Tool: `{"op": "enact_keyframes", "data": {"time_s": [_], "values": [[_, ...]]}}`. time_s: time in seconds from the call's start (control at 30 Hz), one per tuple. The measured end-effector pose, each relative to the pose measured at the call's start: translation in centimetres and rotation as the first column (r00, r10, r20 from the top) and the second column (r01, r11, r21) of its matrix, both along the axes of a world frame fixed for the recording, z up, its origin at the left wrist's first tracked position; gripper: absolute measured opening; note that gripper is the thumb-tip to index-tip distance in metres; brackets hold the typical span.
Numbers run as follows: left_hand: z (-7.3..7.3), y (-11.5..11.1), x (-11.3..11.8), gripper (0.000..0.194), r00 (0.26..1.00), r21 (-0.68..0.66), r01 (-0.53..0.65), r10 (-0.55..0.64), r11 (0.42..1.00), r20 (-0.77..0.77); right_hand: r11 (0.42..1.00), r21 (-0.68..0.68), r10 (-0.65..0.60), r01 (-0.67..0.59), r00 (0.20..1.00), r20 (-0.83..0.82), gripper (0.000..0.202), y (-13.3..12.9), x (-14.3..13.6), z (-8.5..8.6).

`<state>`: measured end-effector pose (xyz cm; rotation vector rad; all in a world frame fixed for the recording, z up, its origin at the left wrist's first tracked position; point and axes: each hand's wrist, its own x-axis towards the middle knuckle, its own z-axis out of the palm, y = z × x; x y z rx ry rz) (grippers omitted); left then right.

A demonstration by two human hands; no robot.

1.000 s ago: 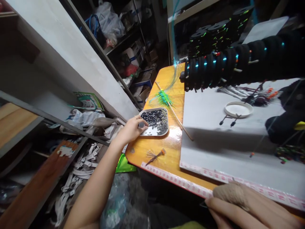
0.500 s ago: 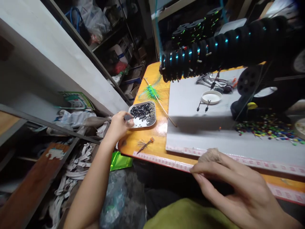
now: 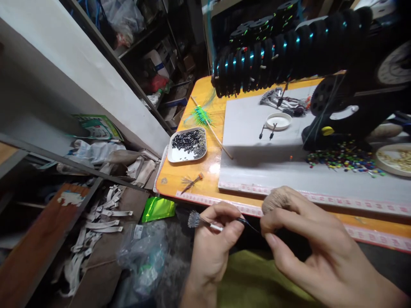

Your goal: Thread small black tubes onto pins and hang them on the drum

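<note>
Left hand (image 3: pixel 213 246) pinches thin dark thread (image 3: pixel 251 225), grey bristly tuft (image 3: pixel 194 219) poking out; right hand (image 3: pixel 316 237) pinches thread's other end.

The left hand (image 3: pixel 210 246) had been drawn back from the rounded white tray of small black tubes (image 3: pixel 187 159), exposing the tray's front left corner, and been brought before the front edge of the glossy yellow wooden tabletop (image 3: pixel 210 182), beside the right hand (image 3: pixel 308 229). The bundle of fine grey bristles (image 3: pixel 193 219), earlier held over the tray, had been carried along and pointed leftward. A slim white stick (image 3: pixel 216 227) was now shown within the left hand, and a thin dark strand (image 3: pixel 251 225) was stretched between both hands' fingertips.
</note>
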<state>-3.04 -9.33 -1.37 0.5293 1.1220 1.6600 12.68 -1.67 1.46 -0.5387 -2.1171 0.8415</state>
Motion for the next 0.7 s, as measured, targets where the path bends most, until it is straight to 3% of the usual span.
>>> {"op": "enact_keyframes", "data": {"time_s": [0.23,0.7], "values": [[0.91,-0.12,0.81,0.023,0.990,-0.037,0.029,-0.023,0.999,0.136,0.999,-0.032,0.017,-0.016,0.999,0.034,0.018,-0.47,0.53,-0.02],[0.52,-0.27,1.14,0.031,0.964,-0.077,0.110,-0.087,0.991,0.251,0.998,-0.051,0.023,-0.022,0.999,0.029,0.017,-0.79,0.93,0.21]]}}
